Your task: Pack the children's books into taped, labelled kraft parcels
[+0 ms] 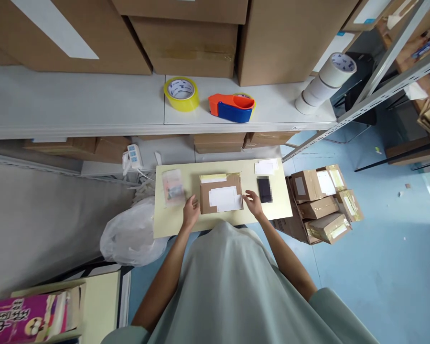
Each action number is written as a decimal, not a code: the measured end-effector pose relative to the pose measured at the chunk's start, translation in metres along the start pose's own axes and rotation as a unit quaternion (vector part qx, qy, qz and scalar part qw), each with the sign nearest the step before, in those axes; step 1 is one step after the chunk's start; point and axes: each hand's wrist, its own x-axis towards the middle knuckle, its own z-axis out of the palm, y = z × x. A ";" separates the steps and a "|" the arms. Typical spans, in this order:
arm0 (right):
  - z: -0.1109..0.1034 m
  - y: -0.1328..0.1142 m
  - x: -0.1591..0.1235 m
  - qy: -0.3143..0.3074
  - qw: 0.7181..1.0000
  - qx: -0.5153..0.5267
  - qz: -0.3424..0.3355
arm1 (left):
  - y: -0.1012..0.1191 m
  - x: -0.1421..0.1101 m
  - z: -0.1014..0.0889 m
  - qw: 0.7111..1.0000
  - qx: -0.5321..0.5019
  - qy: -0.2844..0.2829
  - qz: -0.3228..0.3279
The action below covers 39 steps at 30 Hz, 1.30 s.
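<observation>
Brown cardboard to see in the head view, as a flat box (221, 184) at the middle of the tabletop (192, 177). By its left side, find the left hand (191, 211), cannot tell grip apart or together; by its right side, the right hand (252, 203), grip slightly apart. Toward the tabletop's right edge, note a dark item (264, 190).

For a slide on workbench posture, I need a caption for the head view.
Left hand and right hand flank a labelled cardboard box on a pale yellow table.
</observation>
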 end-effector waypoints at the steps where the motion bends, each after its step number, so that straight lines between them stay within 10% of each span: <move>1: 0.002 -0.003 0.006 0.001 1.000 -0.002 -0.002 | 0.004 0.005 0.003 1.000 -0.004 0.002 0.007; 14: -0.016 -0.082 0.001 0.041 0.997 -0.012 -0.065 | 0.066 -0.009 -0.006 0.986 -0.116 -0.008 0.122; 19: -0.019 -0.077 -0.007 0.011 0.999 0.024 -0.044 | 0.068 -0.022 -0.009 0.982 -0.161 -0.023 0.094; 30: -0.009 -0.077 -0.020 -0.052 0.970 -0.223 0.080 | 0.062 -0.023 0.002 0.993 0.114 -0.027 -0.027; 34: -0.012 -0.079 -0.005 -0.057 0.962 -0.256 0.073 | 0.058 -0.010 -0.003 0.998 -0.003 -0.025 -0.058; 39: -0.043 -0.051 0.007 -0.074 0.994 -0.020 0.072 | 0.033 0.004 -0.021 0.972 -0.208 0.001 -0.108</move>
